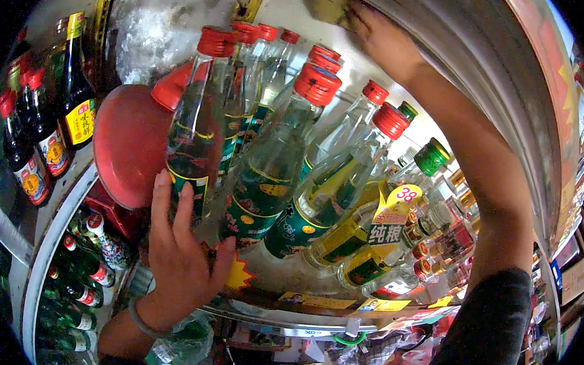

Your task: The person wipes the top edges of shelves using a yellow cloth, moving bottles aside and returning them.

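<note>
My left hand (pixel 185 259) reaches up at the shelf's front edge with fingers apart. Its fingertips touch the lower part of a clear glass bottle (pixel 199 120) with a red cap and dark green label. Beside that bottle stand more red-capped bottles with green labels, among them one in front (pixel 266 174) and another (pixel 335 185) to its right. My right arm arches over the bottles. At the back wall, my right hand (pixel 384 47) is closed on a yellowish cloth-like thing (pixel 331 7), smeared by motion.
A red, round plastic thing (pixel 130 146) leans left of the bottles. Dark sauce bottles (pixel 76 96) stand farther left, with green bottles (pixel 83 267) below. Green-capped bottles (pixel 432 158) and a yellow price tag (pixel 398 202) are at right. The shelf edge (pixel 309 331) curves in front.
</note>
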Demonstrator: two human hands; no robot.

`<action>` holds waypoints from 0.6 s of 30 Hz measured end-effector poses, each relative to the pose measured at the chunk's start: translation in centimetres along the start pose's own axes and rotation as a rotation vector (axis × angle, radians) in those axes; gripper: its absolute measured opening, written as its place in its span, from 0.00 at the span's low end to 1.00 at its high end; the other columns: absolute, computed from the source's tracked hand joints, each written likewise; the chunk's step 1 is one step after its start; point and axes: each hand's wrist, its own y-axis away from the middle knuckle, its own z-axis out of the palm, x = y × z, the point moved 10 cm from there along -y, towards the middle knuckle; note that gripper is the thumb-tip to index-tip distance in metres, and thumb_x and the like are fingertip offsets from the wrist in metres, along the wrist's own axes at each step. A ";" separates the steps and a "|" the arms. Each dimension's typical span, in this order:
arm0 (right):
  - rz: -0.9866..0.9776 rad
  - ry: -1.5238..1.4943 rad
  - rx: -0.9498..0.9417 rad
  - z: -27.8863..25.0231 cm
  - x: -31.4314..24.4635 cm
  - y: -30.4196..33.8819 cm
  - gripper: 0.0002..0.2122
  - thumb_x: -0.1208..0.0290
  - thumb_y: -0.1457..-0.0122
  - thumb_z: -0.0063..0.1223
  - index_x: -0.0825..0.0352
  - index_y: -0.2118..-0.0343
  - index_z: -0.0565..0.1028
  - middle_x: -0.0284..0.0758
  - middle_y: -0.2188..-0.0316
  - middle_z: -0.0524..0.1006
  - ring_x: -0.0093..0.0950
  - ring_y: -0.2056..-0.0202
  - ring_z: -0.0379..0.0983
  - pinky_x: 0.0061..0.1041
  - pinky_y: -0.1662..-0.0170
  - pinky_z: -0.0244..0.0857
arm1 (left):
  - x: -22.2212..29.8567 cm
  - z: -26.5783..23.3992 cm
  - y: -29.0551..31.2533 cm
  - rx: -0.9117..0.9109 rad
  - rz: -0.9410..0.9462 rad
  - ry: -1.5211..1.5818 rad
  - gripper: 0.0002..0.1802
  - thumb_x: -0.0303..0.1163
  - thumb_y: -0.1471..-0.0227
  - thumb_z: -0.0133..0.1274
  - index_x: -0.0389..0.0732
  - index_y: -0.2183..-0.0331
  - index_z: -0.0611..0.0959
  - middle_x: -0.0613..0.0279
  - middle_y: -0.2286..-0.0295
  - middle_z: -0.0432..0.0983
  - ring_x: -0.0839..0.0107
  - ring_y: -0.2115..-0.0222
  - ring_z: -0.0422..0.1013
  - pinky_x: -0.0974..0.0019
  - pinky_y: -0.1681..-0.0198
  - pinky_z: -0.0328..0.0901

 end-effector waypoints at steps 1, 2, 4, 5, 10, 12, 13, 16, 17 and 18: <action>0.004 -0.036 -0.075 -1.1 -0.2 0.7 0.18 0.66 0.36 0.37 0.59 0.43 0.62 0.44 0.49 0.67 0.44 0.52 0.66 0.33 0.47 0.62 | -0.1 -0.1 0.1 0.000 -0.001 -0.009 0.43 0.35 0.56 0.57 0.25 0.45 0.55 0.24 0.45 0.45 0.33 0.43 0.48 0.45 0.42 0.49; -0.006 -0.039 -0.073 -1.2 0.3 1.5 0.18 0.66 0.36 0.37 0.59 0.43 0.62 0.44 0.49 0.67 0.44 0.52 0.66 0.33 0.47 0.62 | -0.2 -0.2 0.1 0.005 -0.010 -0.010 0.43 0.35 0.56 0.57 0.25 0.45 0.55 0.24 0.45 0.45 0.33 0.43 0.48 0.45 0.42 0.49; -0.154 -0.023 0.053 -2.6 -0.2 3.6 0.20 0.69 0.39 0.41 0.58 0.42 0.61 0.44 0.52 0.69 0.43 0.53 0.67 0.33 0.50 0.64 | -0.4 0.1 0.1 -0.018 -0.031 0.023 0.42 0.40 0.52 0.51 0.26 0.44 0.53 0.27 0.44 0.45 0.35 0.43 0.47 0.45 0.40 0.46; -0.156 -0.023 0.054 -2.8 -0.2 4.3 0.20 0.69 0.39 0.41 0.58 0.42 0.61 0.44 0.52 0.69 0.43 0.53 0.67 0.33 0.50 0.64 | -0.5 0.1 0.1 -0.016 -0.033 0.021 0.42 0.40 0.52 0.51 0.26 0.44 0.53 0.27 0.44 0.45 0.35 0.43 0.47 0.45 0.40 0.46; -0.344 0.013 0.096 -6.0 -3.8 5.5 0.27 0.77 0.47 0.45 0.61 0.42 0.58 0.45 0.51 0.67 0.42 0.52 0.66 0.33 0.48 0.63 | -0.2 0.0 0.2 -0.003 -0.017 -0.016 0.42 0.36 0.55 0.54 0.25 0.45 0.54 0.27 0.44 0.44 0.35 0.43 0.47 0.46 0.40 0.46; -0.320 0.126 0.063 -6.6 -4.0 4.4 0.28 0.74 0.47 0.45 0.62 0.41 0.58 0.41 0.48 0.66 0.38 0.49 0.65 0.31 0.48 0.63 | -0.1 0.1 0.1 -0.028 -0.029 -0.002 0.42 0.35 0.55 0.54 0.25 0.45 0.55 0.27 0.44 0.44 0.35 0.43 0.47 0.46 0.40 0.46; -0.349 0.085 0.088 -7.3 -4.9 3.8 0.26 0.72 0.46 0.46 0.61 0.41 0.60 0.39 0.47 0.66 0.36 0.50 0.66 0.31 0.50 0.64 | -0.2 0.1 0.0 -0.047 -0.048 0.003 0.41 0.35 0.55 0.54 0.25 0.45 0.55 0.27 0.44 0.44 0.35 0.43 0.47 0.46 0.40 0.46; -0.548 0.691 0.216 -7.8 -10.4 1.5 0.23 0.69 0.45 0.46 0.62 0.44 0.64 0.33 0.43 0.63 0.29 0.47 0.64 0.27 0.52 0.66 | -0.2 -0.3 0.0 -0.022 -0.046 0.006 0.42 0.35 0.57 0.58 0.27 0.45 0.57 0.26 0.45 0.46 0.34 0.43 0.49 0.46 0.43 0.51; -0.649 0.697 0.180 -6.6 -11.5 0.5 0.21 0.68 0.44 0.44 0.65 0.47 0.67 0.35 0.44 0.64 0.33 0.45 0.61 0.30 0.47 0.61 | -0.1 -0.2 0.0 -0.023 -0.043 0.007 0.42 0.35 0.57 0.58 0.27 0.45 0.57 0.26 0.45 0.46 0.34 0.43 0.49 0.46 0.43 0.51; -0.750 0.697 0.151 -5.4 -12.6 -0.3 0.19 0.66 0.43 0.42 0.68 0.49 0.69 0.38 0.45 0.65 0.36 0.43 0.58 0.34 0.42 0.56 | -0.2 -0.4 0.0 -0.015 -0.039 -0.004 0.42 0.35 0.57 0.58 0.28 0.45 0.57 0.27 0.45 0.46 0.34 0.43 0.49 0.46 0.43 0.51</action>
